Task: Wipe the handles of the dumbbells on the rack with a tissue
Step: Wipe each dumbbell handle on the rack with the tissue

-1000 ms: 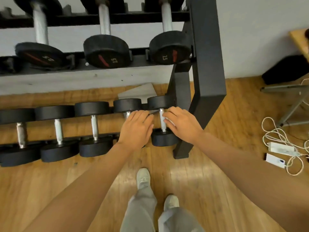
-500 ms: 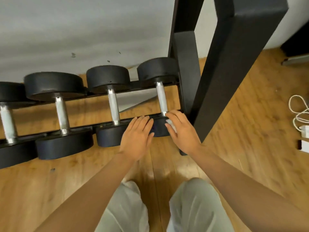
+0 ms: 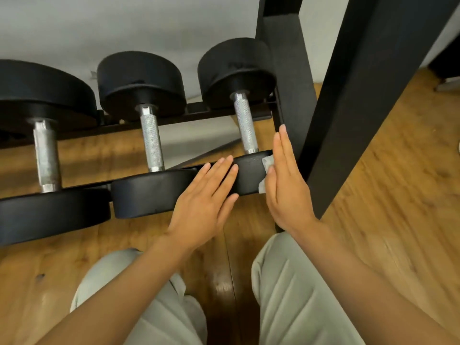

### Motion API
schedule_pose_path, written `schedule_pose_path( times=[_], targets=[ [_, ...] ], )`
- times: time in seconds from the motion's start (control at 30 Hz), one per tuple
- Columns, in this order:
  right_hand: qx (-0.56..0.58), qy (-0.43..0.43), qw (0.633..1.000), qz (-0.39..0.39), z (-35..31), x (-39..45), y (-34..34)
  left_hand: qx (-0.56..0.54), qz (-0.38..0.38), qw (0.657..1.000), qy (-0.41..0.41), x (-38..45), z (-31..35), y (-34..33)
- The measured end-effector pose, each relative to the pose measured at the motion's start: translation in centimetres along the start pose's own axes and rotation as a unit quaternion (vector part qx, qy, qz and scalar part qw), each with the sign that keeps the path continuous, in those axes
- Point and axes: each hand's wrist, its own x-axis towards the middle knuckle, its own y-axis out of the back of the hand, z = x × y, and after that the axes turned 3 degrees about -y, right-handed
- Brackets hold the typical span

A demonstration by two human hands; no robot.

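The person is lower now than a second ago: the knees in pale grey trousers [image 3: 159, 295] fill the bottom of the view, the upper tier of the rack has gone out of sight, and the bottom row of black rubber-headed dumbbells sits close in front. Both hands have come off the handle area and opened out. The left hand [image 3: 206, 202] lies flat with straight fingers across the near heads of the two rightmost dumbbells; its grip is released and it holds nothing. The right hand [image 3: 286, 185] stands on edge with its fingers straight, just left of the black steel rack upright [image 3: 368, 100], and presses the crumpled white tissue [image 3: 266, 173] against the near head of the rightmost black dumbbell [image 3: 249, 178]; the grip is flat, not curled round the tissue.

So the tissue is at the head and just below the knurled silver handle [image 3: 245, 123] of that dumbbell, which stands bare. The knurled handle of the middle dumbbell [image 3: 151, 140], left of it, and the duller, blotchier handle [image 3: 46, 155] further left are untouched by either hand. My reading is that the crouch brings this row within reach, and that wiping these handles is not yet under way, starting most likely with the one beside the upright
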Motion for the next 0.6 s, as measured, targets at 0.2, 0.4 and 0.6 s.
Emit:
schedule_pose_path(
  times=[0.2,0.4,0.6],
  targets=[
    [0.026,0.025,0.994,0.102,0.7,-0.9,0.1,-0.018,-0.019,0.999,-0.044,0.3,0.0,0.1],
    [-0.126,0.053,0.990,0.023,0.7,-3.4,-0.6,-0.052,-0.025,0.997,-0.041,0.2,-0.2,0.0],
    [-0.208,0.052,0.977,0.016,-0.4,-2.1,0.5,-0.091,-0.056,0.993,-0.042,0.1,-1.2,0.8]
  ],
)
